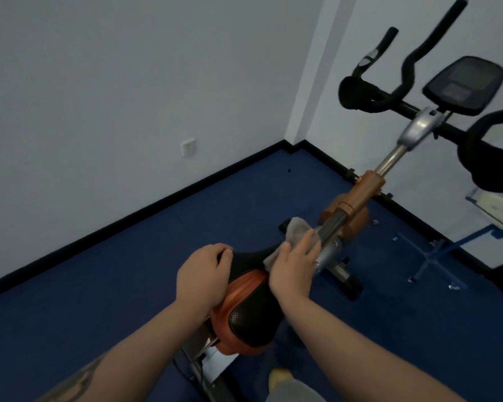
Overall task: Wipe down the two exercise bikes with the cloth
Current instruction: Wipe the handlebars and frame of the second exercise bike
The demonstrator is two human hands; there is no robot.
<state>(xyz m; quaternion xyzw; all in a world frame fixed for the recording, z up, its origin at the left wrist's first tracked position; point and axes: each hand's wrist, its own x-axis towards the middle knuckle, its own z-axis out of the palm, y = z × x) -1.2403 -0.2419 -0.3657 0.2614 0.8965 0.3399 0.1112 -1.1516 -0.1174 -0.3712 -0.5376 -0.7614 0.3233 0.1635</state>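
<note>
The grey cloth (295, 235) is pressed by the flat-fingered right hand (292, 266) against the exercise bike's frame (333, 227), just ahead of the saddle (251, 303), whose side is gripped by the left hand (202, 274).

The floor is a dark blue carpet (99, 285) with a black skirting board (145, 210) along the white wall (128, 68). A white wall socket (188, 147) sits low on the wall.

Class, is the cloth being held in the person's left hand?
No, the right hand presses the cloth; the left hand grips the saddle.
</note>
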